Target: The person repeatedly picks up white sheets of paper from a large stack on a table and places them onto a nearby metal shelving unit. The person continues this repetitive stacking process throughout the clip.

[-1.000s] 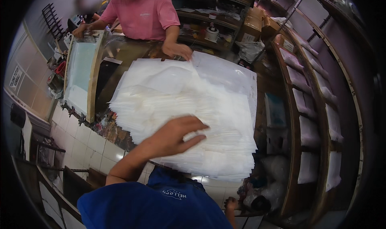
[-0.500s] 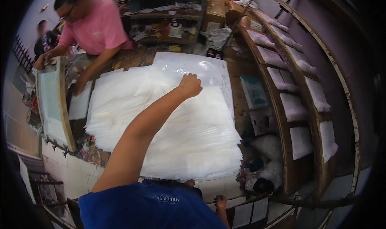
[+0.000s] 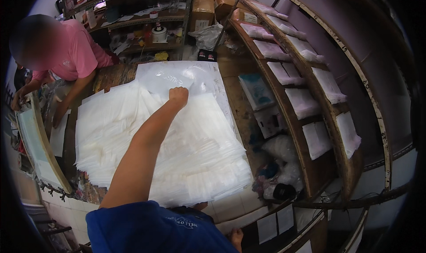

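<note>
My left hand [image 3: 179, 97] reaches out over the table, its fingers closed on the edge of a translucent plastic bag [image 3: 165, 78] with pale print. Beneath that bag lies a smooth white sheet [image 3: 206, 75]. A broad, overlapping spread of thin white plastic bags [image 3: 204, 142] covers most of the tabletop under my left forearm. Down at the lower edge, my right hand [image 3: 236, 239] is curled beside a dark board with white pieces [image 3: 267, 228]; what it holds, if anything, is hidden.
A person in a pink shirt [image 3: 77, 53] leans over a framed screen [image 3: 40, 142] at the left. Slanted wooden racks [image 3: 284, 75] carrying white packets stand at the right. Clear plastic bundles [image 3: 284, 148] lie beside the table, with metal shelves [image 3: 128, 22] behind.
The view has shifted, so the table and racks sit further left. My left hand stays closed at the printed bag, which now shows more beside it. The person in pink has bent lower.
</note>
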Demonstrator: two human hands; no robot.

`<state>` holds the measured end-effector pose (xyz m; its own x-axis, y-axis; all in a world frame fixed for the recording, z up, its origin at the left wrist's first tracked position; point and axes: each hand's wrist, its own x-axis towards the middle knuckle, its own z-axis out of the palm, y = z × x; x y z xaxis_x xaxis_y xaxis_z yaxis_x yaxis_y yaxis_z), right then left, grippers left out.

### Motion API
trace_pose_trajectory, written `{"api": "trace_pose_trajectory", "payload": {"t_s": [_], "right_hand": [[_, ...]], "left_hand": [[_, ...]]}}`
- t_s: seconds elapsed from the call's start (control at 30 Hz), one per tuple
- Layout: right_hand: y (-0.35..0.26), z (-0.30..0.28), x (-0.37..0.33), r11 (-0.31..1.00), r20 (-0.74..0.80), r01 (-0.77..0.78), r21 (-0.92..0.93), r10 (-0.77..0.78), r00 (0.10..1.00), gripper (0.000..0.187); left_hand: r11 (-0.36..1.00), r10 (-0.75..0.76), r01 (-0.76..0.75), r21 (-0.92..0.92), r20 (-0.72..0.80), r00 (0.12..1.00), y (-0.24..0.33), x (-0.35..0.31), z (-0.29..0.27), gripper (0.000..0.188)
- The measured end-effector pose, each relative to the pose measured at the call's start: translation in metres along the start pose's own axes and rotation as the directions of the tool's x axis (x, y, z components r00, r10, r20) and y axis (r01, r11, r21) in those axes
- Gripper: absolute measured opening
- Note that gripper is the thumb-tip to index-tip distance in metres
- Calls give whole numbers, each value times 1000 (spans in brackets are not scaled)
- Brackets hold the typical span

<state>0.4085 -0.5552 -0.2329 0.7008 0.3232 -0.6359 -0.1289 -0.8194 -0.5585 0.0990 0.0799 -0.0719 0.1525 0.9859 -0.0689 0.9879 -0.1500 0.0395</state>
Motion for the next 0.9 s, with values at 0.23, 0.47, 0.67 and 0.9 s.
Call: {"api": "trace_pose_trajectory", "payload": {"t_s": [0.23,0.47,0.67,0.9], "right_hand": [[-220,-3,-65,683,-106,681,264,-681,724,38],[-355,50,-156,475,449,812,339,-840,304,36],[-338,44,-143,582,254,471,663,-767,590,20],[-307,-25,-151,465,160,459,757,-813,560,5]], "left_hand": [[878,442,-477,-27,-335,832,48,-132,-87,14],[580,664,-795,-177,-464,587,89,-305,-99,21],[114,652,-679,-725,-461,602,93,-370,-118,16],[-571,731,752,-329,212,648,142,-334,3,42]]}}
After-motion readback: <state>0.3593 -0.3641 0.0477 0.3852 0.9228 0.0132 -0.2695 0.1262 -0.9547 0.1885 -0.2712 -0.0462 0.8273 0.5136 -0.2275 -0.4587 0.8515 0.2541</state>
